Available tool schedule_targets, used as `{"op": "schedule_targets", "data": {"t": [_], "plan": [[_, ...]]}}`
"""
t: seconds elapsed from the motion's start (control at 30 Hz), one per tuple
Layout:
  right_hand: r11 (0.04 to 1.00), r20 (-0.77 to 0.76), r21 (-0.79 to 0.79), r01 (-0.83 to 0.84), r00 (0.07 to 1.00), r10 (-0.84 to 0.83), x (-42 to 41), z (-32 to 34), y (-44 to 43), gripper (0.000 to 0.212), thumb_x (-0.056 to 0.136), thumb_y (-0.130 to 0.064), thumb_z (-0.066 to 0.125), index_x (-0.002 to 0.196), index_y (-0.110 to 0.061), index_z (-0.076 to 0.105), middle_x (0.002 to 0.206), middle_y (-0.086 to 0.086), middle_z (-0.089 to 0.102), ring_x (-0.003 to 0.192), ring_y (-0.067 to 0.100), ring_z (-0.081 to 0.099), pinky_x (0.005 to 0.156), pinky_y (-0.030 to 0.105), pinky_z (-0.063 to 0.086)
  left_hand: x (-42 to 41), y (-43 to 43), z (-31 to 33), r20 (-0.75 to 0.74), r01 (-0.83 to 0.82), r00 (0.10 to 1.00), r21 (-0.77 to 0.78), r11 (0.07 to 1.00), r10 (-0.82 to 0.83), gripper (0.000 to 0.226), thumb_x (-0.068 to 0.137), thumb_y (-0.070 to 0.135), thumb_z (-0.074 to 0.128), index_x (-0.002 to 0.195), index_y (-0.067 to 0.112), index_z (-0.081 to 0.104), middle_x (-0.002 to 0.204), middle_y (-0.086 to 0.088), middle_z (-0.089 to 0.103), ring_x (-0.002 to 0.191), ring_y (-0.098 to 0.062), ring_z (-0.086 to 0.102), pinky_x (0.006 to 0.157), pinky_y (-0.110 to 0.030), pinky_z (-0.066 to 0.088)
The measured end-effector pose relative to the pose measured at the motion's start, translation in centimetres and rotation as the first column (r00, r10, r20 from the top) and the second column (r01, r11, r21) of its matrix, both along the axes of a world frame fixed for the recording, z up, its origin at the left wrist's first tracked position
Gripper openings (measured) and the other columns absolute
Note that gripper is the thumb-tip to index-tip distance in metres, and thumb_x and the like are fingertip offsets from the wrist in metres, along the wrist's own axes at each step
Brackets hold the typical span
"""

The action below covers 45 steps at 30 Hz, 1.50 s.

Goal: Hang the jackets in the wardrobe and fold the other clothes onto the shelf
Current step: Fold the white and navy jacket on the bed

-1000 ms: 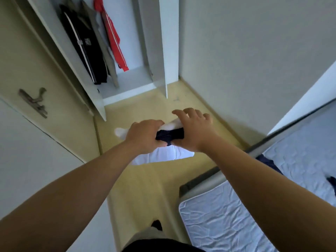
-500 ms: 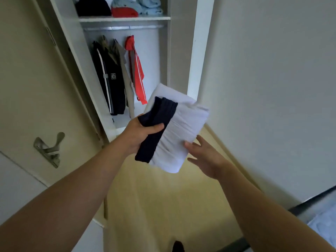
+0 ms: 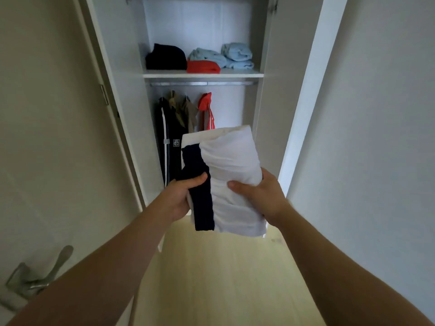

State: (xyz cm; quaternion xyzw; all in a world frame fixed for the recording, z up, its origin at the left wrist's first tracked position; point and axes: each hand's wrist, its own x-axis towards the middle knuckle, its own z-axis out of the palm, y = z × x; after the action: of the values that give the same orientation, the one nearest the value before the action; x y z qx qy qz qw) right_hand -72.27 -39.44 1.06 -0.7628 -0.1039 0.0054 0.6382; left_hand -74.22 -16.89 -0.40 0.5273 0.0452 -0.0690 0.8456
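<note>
The folded white and navy garment [image 3: 231, 165] covers the lower parts of the black jacket [image 3: 170, 128] and the red jacket [image 3: 207, 109]; under it the fingers of the left hand [image 3: 181, 198] and right hand [image 3: 259, 196] are hidden, only thumbs showing; the badge [image 3: 176, 143] on the black jacket is too small to read; the wardrobe [image 3: 266, 90] is cut off at the top edge; the door handle [image 3: 40, 276] runs off the left edge.

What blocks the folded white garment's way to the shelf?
Nothing visible. The left hand and right hand hold the garment before the open wardrobe; the shelf already carries folded piles.
</note>
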Motion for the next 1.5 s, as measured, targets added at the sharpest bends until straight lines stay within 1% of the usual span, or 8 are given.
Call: {"op": "schedule_targets", "data": {"t": [0.2, 0.33, 0.47, 0.67, 0.83, 1.1, 1.23, 1.5], "plan": [[0.934, 0.174, -0.358, -0.001, 0.982, 0.068, 12.4, 1.9, 3.0, 0.042, 0.073, -0.059, 0.079, 0.108, -0.042, 0.064, 0.097, -0.018, 0.07, 0.089, 0.01, 0.067, 0.083, 0.033, 0.055, 11.0, 3.9, 0.9, 0.135, -0.184, 0.981, 0.417, 0.89, 0.14, 0.086, 0.066, 0.016, 0.093, 0.142, 0.019, 0.054, 0.132, -0.005, 0.067, 0.126, -0.03, 0.06, 0.102, -0.042, 0.053], [0.827, 0.267, -0.559, 0.063, 0.958, 0.107, 22.1, 3.9, 6.0, 0.044, 0.074, -0.056, 0.079, 0.11, -0.032, 0.066, 0.097, -0.01, 0.068, 0.088, 0.018, 0.063, 0.08, 0.034, 0.05, 19.5, 7.4, 2.3, 0.43, -0.459, 0.882, 0.687, 0.564, 0.194, 0.142, 0.057, 0.026, 0.099, 0.162, 0.027, 0.004, 0.164, -0.001, 0.021, 0.148, -0.024, 0.031, 0.12, -0.049, 0.031], [0.605, 0.366, -0.775, 0.185, 0.911, 0.19, 31.4, 6.7, 9.7, 0.034, 0.078, -0.058, 0.068, 0.102, -0.035, 0.064, 0.089, -0.006, 0.065, 0.085, 0.024, 0.064, 0.073, 0.034, 0.047, 27.6, 11.5, 5.6, 0.701, -0.683, 0.702, 0.712, 0.162, -0.125, 0.146, 0.053, 0.056, 0.092, 0.16, 0.035, -0.005, 0.168, 0.006, 0.003, 0.154, -0.022, 0.01, 0.122, -0.049, 0.022], [0.329, 0.485, -0.864, 0.381, 0.805, 0.342, 43.0, 10.8, 17.3, 0.038, 0.085, -0.051, 0.064, 0.118, -0.035, 0.055, 0.085, -0.005, 0.057, 0.074, 0.021, 0.052, 0.064, 0.031, 0.036, 41.4, 14.4, 10.1, 0.413, -0.64, 0.765, 0.563, -0.522, -0.494, 0.12, 0.07, 0.061, 0.077, 0.159, 0.033, 0.003, 0.169, -0.002, 0.009, 0.155, -0.026, 0.008, 0.123, -0.058, 0.007], [0.301, 0.557, -0.83, 0.469, 0.71, 0.43, 52.4, 13.8, 22.5, 0.042, 0.088, -0.042, 0.063, 0.128, -0.035, 0.053, 0.1, 0.0, 0.067, 0.089, 0.027, 0.066, 0.068, 0.035, 0.038, 51.5, 18.5, 12.0, 0.5, -0.614, 0.788, 0.682, -0.397, -0.358, 0.07, 0.079, 0.047, 0.074, 0.141, 0.027, 0.049, 0.13, 0.003, 0.062, 0.118, -0.02, 0.059, 0.104, -0.041, 0.042], [0.419, 0.741, -0.642, 0.642, 0.382, 0.552, 69.1, 20.7, 30.1, 0.041, 0.093, -0.028, 0.06, 0.132, -0.021, 0.05, 0.107, 0.004, 0.065, 0.092, 0.027, 0.065, 0.063, 0.036, 0.034, 65.4, 27.0, 19.5, 0.742, -0.806, 0.558, 0.38, -0.454, -0.371, 0.045, 0.059, 0.004, 0.089, 0.101, -0.001, 0.071, 0.08, -0.02, 0.068, 0.068, -0.038, 0.067, 0.057, -0.051, 0.057], [0.415, 0.632, -0.762, 0.497, 0.434, 0.642, 77.0, 23.9, 34.4, 0.063, 0.098, -0.03, 0.061, 0.151, -0.014, 0.032, 0.135, 0.01, 0.056, 0.115, 0.031, 0.06, 0.093, 0.042, 0.048, 70.4, 30.4, 22.4, 0.762, -0.78, 0.559, 0.348, -0.521, -0.328, 0.04, 0.06, -0.004, 0.086, 0.097, -0.005, 0.072, 0.078, -0.025, 0.069, 0.065, -0.04, 0.068, 0.057, -0.052, 0.057], [0.566, 0.782, -0.577, 0.589, 0.2, 0.59, 86.0, 25.4, 40.2, 0.055, 0.086, -0.018, 0.065, 0.137, -0.017, 0.046, 0.108, 0.006, 0.06, 0.089, 0.028, 0.06, 0.064, 0.035, 0.027, 78.5, 35.8, 24.9, 0.781, -0.697, 0.557, 0.254, -0.671, -0.283, 0.035, 0.06, 0.009, 0.08, 0.094, 0.007, 0.073, 0.076, -0.012, 0.068, 0.067, -0.035, 0.066, 0.061, -0.041, 0.054]]}}
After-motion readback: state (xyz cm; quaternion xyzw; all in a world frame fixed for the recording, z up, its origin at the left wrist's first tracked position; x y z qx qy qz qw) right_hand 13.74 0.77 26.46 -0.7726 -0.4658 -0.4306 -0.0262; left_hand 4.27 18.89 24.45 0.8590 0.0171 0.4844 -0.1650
